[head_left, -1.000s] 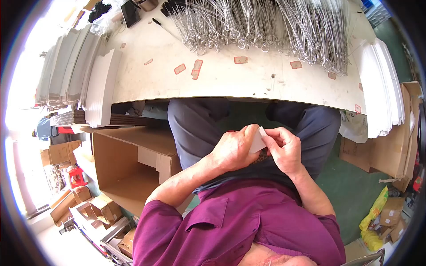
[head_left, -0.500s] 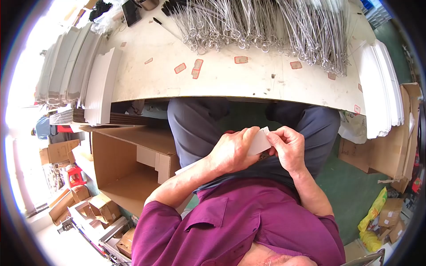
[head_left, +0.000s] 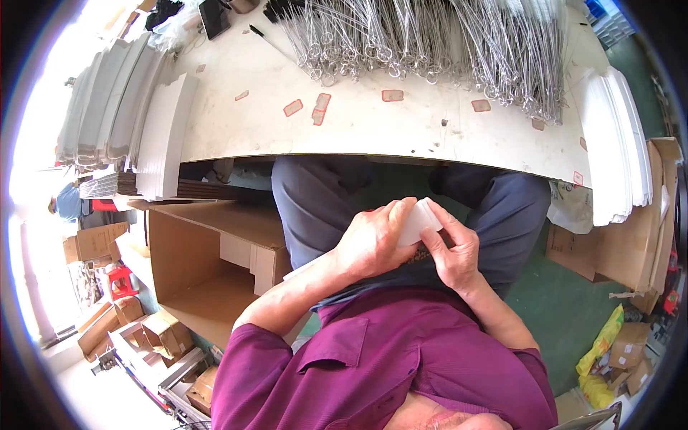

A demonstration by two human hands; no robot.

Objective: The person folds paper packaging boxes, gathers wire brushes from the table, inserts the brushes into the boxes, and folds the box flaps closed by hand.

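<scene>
A long, narrow white cardboard box (head_left: 420, 223) lies slanted above my lap, its near part running back under my left forearm. My left hand (head_left: 374, 240) is wrapped round it close to its far end. At that end my right hand (head_left: 454, 251) has its thumb and fingers closed on the white card. Part of the box is hidden by my left hand and arm. Ahead on the table (head_left: 358, 132) lie many metal skewers (head_left: 401, 43) with ring ends pointing toward me.
Flat white boxes (head_left: 161, 136) are stacked at the table's left, with more white boxes (head_left: 620, 143) at its right edge. A large open carton (head_left: 208, 279) stands at my left, and another brown carton (head_left: 616, 244) at my right. A black pen (head_left: 256, 31) lies near the skewers.
My right hand has shifted slightly left, its fingers now spread across the box end instead of pinching its corner. My left hand keeps its hold.
</scene>
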